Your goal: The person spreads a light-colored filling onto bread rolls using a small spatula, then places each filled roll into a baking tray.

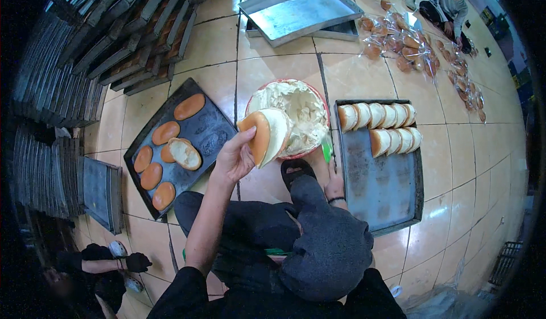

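My left hand [239,152] grips an oval bun [259,143], its brown crust toward my palm and pale cream on its other side. The bun hangs over the near left rim of a round red-edged tub [327,110] of whipped cream [304,108]. Beside the tub's near right edge, my right hand [334,183] is closed at the lower end of a green flat tool [327,148]; its fingers are partly hidden. To the left, a dark baking tray [210,127] carries several plain buns [151,175], one showing its pale side.
On the right, a tray [378,188] holds two rows of cream-filled buns [378,116]. Stacked trays [131,40] rise at the left, and a metal tray [301,12] lies ahead. Bagged buns [406,43] spread near a seated person [449,6]. Another person [105,268] is lower left.
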Action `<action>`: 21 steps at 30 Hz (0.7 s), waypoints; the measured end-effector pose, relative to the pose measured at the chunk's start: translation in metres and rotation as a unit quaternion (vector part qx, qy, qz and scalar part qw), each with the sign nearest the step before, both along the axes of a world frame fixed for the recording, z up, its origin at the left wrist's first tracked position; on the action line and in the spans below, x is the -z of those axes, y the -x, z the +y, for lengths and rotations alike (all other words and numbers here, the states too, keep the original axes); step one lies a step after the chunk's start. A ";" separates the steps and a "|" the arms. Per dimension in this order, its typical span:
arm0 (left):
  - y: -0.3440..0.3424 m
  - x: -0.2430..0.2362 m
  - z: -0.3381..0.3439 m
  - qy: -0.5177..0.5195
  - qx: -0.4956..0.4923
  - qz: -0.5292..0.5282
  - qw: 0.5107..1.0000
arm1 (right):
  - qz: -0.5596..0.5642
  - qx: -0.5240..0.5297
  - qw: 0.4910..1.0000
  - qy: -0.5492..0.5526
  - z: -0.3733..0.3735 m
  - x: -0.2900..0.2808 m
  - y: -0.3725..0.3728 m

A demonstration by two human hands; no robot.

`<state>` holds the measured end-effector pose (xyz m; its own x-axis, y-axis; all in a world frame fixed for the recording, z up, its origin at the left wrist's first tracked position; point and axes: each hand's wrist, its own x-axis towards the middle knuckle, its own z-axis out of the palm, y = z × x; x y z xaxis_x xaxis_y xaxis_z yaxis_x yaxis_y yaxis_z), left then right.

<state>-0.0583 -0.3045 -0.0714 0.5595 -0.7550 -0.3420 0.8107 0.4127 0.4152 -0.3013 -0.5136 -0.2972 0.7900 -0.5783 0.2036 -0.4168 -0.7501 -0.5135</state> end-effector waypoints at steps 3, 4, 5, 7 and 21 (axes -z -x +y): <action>-0.001 -0.002 -0.007 -0.013 0.068 -0.039 0.997 | 0.081 0.035 0.994 -0.057 -0.009 -0.032 0.032; 0.000 -0.012 0.015 -0.063 0.076 -0.097 0.990 | -0.014 -0.007 0.992 -0.126 0.006 -0.071 0.010; 0.002 -0.009 0.012 -0.063 0.081 -0.091 0.991 | -0.097 -0.019 0.980 -0.173 0.003 -0.116 0.003; 0.004 0.001 -0.009 -0.047 0.094 -0.067 0.992 | -0.220 -0.051 0.960 -0.165 -0.012 -0.194 -0.013; 0.017 -0.001 -0.027 0.045 0.197 -0.040 0.978 | -0.167 -0.186 0.895 -0.370 -0.042 -0.280 -0.015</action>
<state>-0.0753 -0.3320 -0.0702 0.2409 -0.9428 -0.2303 0.8807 0.1126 0.4601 -0.2863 -0.5552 -0.0167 0.9226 -0.3618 0.1340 0.0599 -0.2087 -0.9761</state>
